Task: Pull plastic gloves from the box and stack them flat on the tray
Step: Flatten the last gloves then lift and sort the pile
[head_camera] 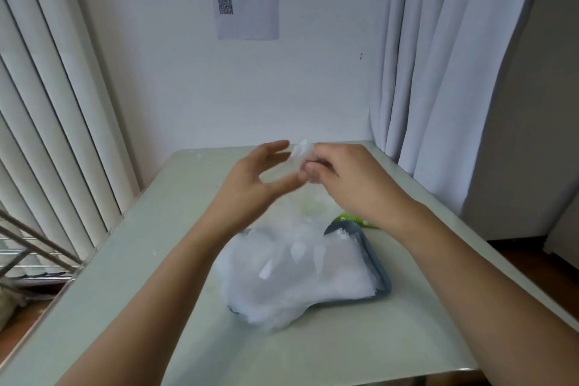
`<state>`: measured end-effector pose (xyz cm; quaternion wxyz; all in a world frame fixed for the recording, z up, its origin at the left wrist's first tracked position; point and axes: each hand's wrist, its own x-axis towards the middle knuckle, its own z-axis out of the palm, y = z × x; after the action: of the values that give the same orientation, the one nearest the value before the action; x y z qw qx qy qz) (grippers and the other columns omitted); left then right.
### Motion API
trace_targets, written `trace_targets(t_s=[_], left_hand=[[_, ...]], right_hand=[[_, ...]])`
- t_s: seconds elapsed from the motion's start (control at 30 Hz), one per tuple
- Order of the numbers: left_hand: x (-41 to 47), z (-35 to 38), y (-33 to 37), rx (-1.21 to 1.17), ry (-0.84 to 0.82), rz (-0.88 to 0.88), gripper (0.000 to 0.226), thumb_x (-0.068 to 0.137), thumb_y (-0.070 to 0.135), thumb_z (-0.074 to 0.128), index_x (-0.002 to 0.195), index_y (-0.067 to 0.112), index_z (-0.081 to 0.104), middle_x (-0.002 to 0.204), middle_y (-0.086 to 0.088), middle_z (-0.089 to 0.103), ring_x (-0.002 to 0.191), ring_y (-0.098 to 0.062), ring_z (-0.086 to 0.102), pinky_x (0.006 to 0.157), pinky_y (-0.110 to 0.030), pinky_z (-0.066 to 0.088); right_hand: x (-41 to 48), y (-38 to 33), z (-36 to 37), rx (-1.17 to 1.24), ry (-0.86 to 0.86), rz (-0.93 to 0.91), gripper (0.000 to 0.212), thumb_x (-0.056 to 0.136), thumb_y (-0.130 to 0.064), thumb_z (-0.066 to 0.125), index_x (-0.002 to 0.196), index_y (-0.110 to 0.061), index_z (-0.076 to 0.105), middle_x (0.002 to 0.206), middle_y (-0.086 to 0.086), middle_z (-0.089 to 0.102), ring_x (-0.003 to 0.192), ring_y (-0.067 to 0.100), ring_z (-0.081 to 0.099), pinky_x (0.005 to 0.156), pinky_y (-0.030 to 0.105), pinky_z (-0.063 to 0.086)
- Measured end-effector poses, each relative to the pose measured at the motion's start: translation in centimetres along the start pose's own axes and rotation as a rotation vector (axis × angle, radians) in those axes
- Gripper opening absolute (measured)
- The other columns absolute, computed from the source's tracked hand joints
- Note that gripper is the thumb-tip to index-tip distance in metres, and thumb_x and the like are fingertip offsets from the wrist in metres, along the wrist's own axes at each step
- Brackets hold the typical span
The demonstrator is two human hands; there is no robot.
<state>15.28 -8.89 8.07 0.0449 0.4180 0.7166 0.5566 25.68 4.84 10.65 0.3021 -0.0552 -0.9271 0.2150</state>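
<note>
Past the left edge of the table [150, 247]: blinds [47, 122] and a wire rack [28, 247], nothing to mind there.

Above the middle of the table, left hand [257, 178] with fingers straight and spread, thumb apart, gripping nothing. Too blurred to say whether touching the film.

Just to its right, glove [299, 152] raised between both hands, bunched at the top, the rest trailing down as faint film toward the pile [297, 269].

Right again, right hand [347, 178] pinching that bunched top between thumb and curled fingers.

Likely step: opening out a fresh glove before laying it down. To do it well:
- Take a free edge of the film with the left thumb and forefinger, close to the right pinch.
- Draw both hands apart sideways, gently; thin plastic probably clings and stretches, so no tugging.
- Give one light shake to drop the fingers of the glove straight.
- Lower flat, trailing end first, then let go of both corners together.

Below, pile heaped loosely and spilling over the near left corner of the tray [380, 266]. Aim the new glove toward the right rim, then press down with a flat palm to stop sliding.

Near the tray's far right corner, behind the right wrist, green box [352, 219], mostly hidden. Keep the forearm from knocking it on the way back.
</note>
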Motion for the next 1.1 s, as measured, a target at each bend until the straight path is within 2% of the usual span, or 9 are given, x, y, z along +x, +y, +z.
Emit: trace_targets(t_s=[0.13,0.27,0.4,0.5,0.63,0.7,0.83,0.97,1.1], left_hand=[[0.1,-0.1,-0.5,0.095,-0.08,-0.109,0.012,0.086,0.015,0.067,0.093,0.022,0.073,0.087,0.006,0.074,0.089,-0.009,0.069,0.087,-0.025,0.05],[0.8,-0.1,-2.3,-0.066,-0.14,-0.294,0.014,0.09,0.003,0.059,0.085,0.005,0.072,0.076,-0.009,0.073,0.073,-0.017,0.07,0.083,-0.03,0.056],[1.6,0.8,-4.9,0.034,-0.208,-0.472,0.012,0.089,0.01,0.064,0.085,0.0,0.07,0.064,-0.004,0.065,0.045,-0.011,0.056,0.048,-0.018,0.049],[1.8,1.7,-7.3,0.216,-0.229,-0.512,0.014,0.087,0.014,0.066,0.077,0.005,0.067,0.061,-0.002,0.058,0.041,-0.009,0.045,0.042,-0.015,0.038],[2.1,2.4,-10.1,0.548,-0.226,-0.51,0.018,0.085,0.021,0.065,0.068,0.014,0.063,0.065,-0.001,0.06,0.053,-0.015,0.052,0.051,-0.018,0.039],[1.9,2.7,-10.5,0.722,-0.143,-0.47,0.01,0.087,0.028,0.064,0.089,0.018,0.065,0.085,-0.005,0.064,0.075,-0.023,0.058,0.065,-0.024,0.042],[0.9,4.9,-9.4,0.773,-0.002,-0.155,0.042,0.094,0.028,0.055,0.133,0.013,0.049,0.131,-0.007,0.053,0.118,-0.023,0.051,0.095,-0.028,0.039],[-0.7,8.6,-8.4,0.741,-0.356,0.005,0.05,0.098,0.035,0.05,0.143,0.016,0.04,0.142,-0.006,0.047,0.127,-0.022,0.046,0.102,-0.029,0.035],[-1.8,9.9,-10.9,0.854,-0.755,-0.081,0.079,0.097,0.054,0.038,0.154,0.013,0.0,0.162,-0.004,-0.001,0.149,-0.018,-0.003,0.119,-0.033,0.001]], right_hand=[[-0.4,1.5,-0.1,0.303,0.038,0.161,0.018,0.094,-0.012,0.052,0.083,-0.014,0.066,0.067,-0.006,0.065,0.063,0.008,0.063,0.06,0.025,0.052],[-1.5,5.0,1.3,0.487,0.074,0.386,0.021,0.096,-0.008,0.05,0.083,-0.009,0.066,0.053,-0.005,0.059,0.045,0.007,0.051,0.045,0.017,0.039],[-3.2,8.6,5.2,0.255,0.002,0.518,0.023,0.095,-0.013,0.052,0.077,-0.005,0.065,0.051,-0.005,0.055,0.047,0.008,0.049,0.056,0.026,0.043],[-4.3,10.9,7.8,0.05,-0.153,0.581,0.037,0.095,-0.018,0.047,0.06,-0.011,0.053,0.058,0.003,0.06,0.059,0.019,0.058,0.062,0.028,0.045],[-5.9,12.0,10.2,-0.094,-0.229,0.636,0.03,0.095,-0.021,0.041,0.069,-0.01,0.052,0.085,0.015,0.069,0.085,0.032,0.063,0.073,0.032,0.047],[-6.3,12.0,10.6,-0.1,-0.219,0.644,0.024,0.096,-0.021,0.041,0.077,-0.011,0.051,0.091,0.013,0.067,0.09,0.031,0.06,0.069,0.03,0.042],[-6.3,12.3,10.8,-0.049,-0.207,0.652,0.023,0.095,-0.021,0.041,0.077,-0.011,0.052,0.082,0.01,0.069,0.087,0.027,0.06,0.067,0.03,0.041],[-6.4,12.5,10.7,-0.062,-0.22,0.631,0.023,0.095,-0.019,0.042,0.082,-0.007,0.056,0.087,0.013,0.068,0.09,0.03,0.06,0.072,0.032,0.044],[-7.0,11.8,9.7,-0.165,-0.101,0.497,0.015,0.092,-0.022,0.059,0.103,-0.013,0.054,0.108,0.004,0.059,0.103,0.024,0.054,0.081,0.031,0.04]])
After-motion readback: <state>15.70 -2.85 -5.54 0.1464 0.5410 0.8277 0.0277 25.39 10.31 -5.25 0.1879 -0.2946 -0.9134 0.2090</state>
